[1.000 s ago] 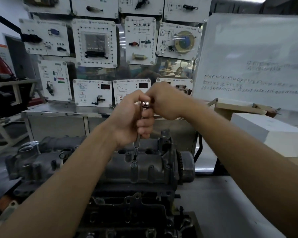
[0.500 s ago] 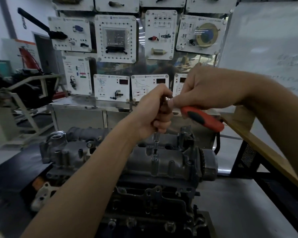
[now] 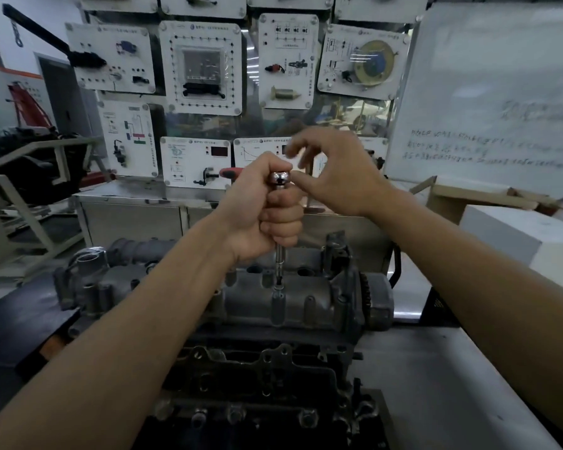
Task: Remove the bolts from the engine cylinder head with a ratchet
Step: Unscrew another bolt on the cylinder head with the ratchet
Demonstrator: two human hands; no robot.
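Note:
The grey engine cylinder head (image 3: 319, 297) lies across the bench in front of me. The ratchet's extension bar (image 3: 279, 258) stands upright with its tip on a bolt (image 3: 278, 290) at the head's top edge. My left hand (image 3: 260, 209) is shut around the bar just under the chrome ratchet head (image 3: 279, 177). The red ratchet handle (image 3: 230, 172) sticks out to the left behind that hand. My right hand (image 3: 335, 177) hovers at the right of the ratchet head with fingers spread; its thumb tip rests against the chrome head.
A dark engine block (image 3: 260, 378) sits under the cylinder head. Behind stands a metal cabinet (image 3: 130, 219) with white training panels (image 3: 200, 68). A whiteboard (image 3: 494, 92), a cardboard box (image 3: 475, 196) and a white box (image 3: 517, 232) are at the right.
The red handle has swung from the right side round to the left. My right hand has let go of it and opened. My left hand stays on the bar.

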